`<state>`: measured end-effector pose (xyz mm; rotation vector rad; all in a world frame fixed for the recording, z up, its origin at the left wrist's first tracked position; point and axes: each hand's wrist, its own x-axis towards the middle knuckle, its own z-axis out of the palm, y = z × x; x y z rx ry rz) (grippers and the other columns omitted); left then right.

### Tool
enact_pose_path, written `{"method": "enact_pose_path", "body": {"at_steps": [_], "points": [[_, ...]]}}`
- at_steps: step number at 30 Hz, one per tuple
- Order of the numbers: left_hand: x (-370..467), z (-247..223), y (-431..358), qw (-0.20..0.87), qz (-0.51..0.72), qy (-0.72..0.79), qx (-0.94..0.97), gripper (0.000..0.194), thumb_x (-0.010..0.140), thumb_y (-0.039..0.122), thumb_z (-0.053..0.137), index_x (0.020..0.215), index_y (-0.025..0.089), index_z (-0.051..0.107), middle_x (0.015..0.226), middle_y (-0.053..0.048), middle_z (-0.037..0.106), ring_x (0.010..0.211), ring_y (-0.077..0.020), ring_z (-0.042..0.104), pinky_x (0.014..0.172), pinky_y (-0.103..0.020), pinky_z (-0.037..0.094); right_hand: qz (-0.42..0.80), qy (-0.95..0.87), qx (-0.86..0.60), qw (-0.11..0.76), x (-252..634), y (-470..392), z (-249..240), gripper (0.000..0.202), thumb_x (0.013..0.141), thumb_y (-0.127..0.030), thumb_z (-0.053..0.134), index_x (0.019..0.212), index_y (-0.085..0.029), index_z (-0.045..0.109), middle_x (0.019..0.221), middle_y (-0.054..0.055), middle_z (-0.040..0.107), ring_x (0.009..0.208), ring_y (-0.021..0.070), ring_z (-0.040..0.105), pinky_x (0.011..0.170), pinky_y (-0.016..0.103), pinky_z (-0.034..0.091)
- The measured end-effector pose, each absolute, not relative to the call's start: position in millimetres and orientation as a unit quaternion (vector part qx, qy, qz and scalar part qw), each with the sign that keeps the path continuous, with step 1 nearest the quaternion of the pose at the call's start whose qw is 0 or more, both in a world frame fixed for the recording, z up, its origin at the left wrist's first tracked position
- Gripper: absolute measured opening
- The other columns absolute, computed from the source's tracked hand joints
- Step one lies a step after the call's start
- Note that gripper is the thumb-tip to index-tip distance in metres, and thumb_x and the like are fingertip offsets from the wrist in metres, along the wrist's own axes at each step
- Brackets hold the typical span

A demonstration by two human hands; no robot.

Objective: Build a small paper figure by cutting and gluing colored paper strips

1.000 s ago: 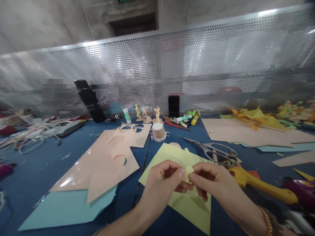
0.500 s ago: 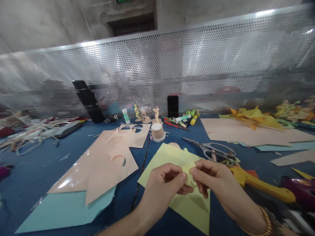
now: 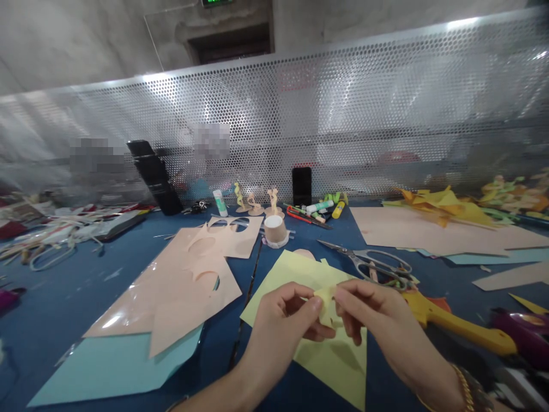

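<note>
A small piece of yellow paper is pinched between both hands. My left hand grips its left side with thumb and fingers. On its right side, my right hand holds the edge between thumb and forefinger. Beneath both hands lies a larger pale yellow-green sheet on the blue table. Silver scissors rest with their blades apart just beyond my right hand.
Peach sheets with round cutouts overlap a light blue sheet at left. A tape roll, glue sticks and small paper figures stand ahead. A yellow-handled tool lies at right.
The small yellow piece has turned slightly between my fingers, and my right hand's fingers have shifted a little. The things on the table have not moved.
</note>
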<state>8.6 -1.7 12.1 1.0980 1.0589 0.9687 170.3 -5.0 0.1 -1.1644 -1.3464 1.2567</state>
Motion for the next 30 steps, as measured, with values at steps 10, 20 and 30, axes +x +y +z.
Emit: {"method": "enact_pose_path", "body": {"at_steps": [10,20,30], "points": [[7.7,10.6,-1.7,0.617,0.427,0.459,0.475,0.014,0.079,0.027,0.065,0.075,0.015,0.06,0.053,0.0,0.067,0.054,-0.0169,0.07,0.054,-0.022,0.054,0.475,-0.545,-0.458,0.517,173.1,-8.6,-0.8,0.029,0.081,-0.047,0.064,0.08,-0.018,0.065,0.049,-0.004,0.052,0.044,0.0082,0.047,0.044,0.02,0.041],[9.5,13.3,-6.1,0.602,0.431,0.457,0.493,0.012,0.079,0.024,0.065,0.071,0.015,0.062,0.055,0.003,0.063,0.053,-0.0132,0.069,0.054,-0.019,0.054,0.52,-0.539,-0.417,0.515,172.4,-8.5,-3.1,0.026,0.083,-0.043,0.063,0.074,-0.019,0.064,0.055,-0.002,0.054,0.05,0.0087,0.05,0.046,0.02,0.042],[10.1,15.8,-7.9,0.597,0.434,0.455,0.498,0.015,0.076,0.026,0.069,0.068,0.015,0.062,0.057,0.003,0.063,0.053,-0.0135,0.069,0.053,-0.019,0.053,0.449,-0.554,-0.491,0.5,166.8,-10.0,4.3,0.023,0.072,-0.041,0.07,0.075,-0.019,0.066,0.055,-0.002,0.056,0.045,0.0094,0.05,0.04,0.02,0.046]]}}
